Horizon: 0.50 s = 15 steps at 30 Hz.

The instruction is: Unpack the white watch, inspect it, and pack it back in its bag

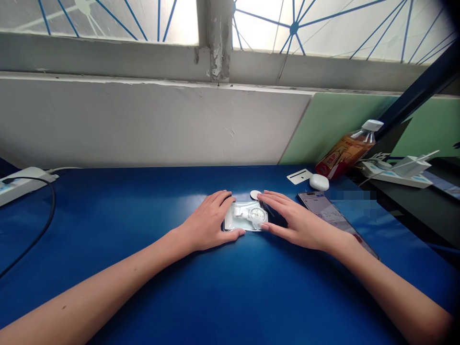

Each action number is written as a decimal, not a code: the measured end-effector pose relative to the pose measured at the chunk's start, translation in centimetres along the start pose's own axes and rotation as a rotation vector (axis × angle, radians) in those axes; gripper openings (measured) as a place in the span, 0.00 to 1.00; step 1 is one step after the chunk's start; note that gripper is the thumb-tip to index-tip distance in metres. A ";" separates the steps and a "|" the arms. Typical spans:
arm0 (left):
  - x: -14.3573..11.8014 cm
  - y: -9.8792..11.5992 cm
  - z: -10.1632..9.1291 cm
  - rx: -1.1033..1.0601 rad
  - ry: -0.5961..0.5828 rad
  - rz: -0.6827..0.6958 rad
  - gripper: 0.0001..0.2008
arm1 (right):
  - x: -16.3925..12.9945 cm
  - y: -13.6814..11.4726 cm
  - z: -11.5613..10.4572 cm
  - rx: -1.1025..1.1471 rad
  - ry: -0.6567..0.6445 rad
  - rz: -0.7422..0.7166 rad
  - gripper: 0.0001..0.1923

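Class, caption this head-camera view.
Both hands, left hand and right hand, frame a white watch on a blue table.

Daylight pours through the windows [323,28] at top, overexposing the panes. The blue table [143,230] shows soft sheen; corners darken and edges bow; one patch right is pixelated.

The left hand [206,223] is covering the left end of the small clear plastic packet with a white watch [247,216]. The right hand [296,220] is hiding its right edge. A blurred patch is smudging the blue bench [143,206] beside the flat dark phone [328,213], whose screen words are too tiny to read.
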<state>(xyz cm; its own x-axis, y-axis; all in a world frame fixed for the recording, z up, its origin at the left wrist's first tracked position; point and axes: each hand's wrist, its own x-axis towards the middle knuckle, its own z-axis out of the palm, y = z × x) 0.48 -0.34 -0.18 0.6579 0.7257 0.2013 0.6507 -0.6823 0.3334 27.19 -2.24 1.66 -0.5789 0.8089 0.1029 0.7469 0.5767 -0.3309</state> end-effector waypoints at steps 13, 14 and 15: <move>0.0 -0.1 0.1 0.010 0.003 0.004 0.35 | -0.1 -0.3 -0.4 -0.022 -0.022 0.007 0.34; 0.0 -0.1 0.1 0.013 0.001 0.004 0.35 | -0.1 -0.3 -0.4 -0.018 -0.027 0.011 0.34; 0.0 -0.1 0.1 0.015 -0.002 0.003 0.36 | -0.1 -0.2 -0.4 -0.016 -0.032 0.016 0.34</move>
<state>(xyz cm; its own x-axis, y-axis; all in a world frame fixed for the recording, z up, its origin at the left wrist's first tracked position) 0.45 -0.33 -0.29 0.6608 0.7234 0.2000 0.6543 -0.6858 0.3187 27.21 -2.44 2.09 -0.5772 0.8138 0.0676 0.7609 0.5661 -0.3173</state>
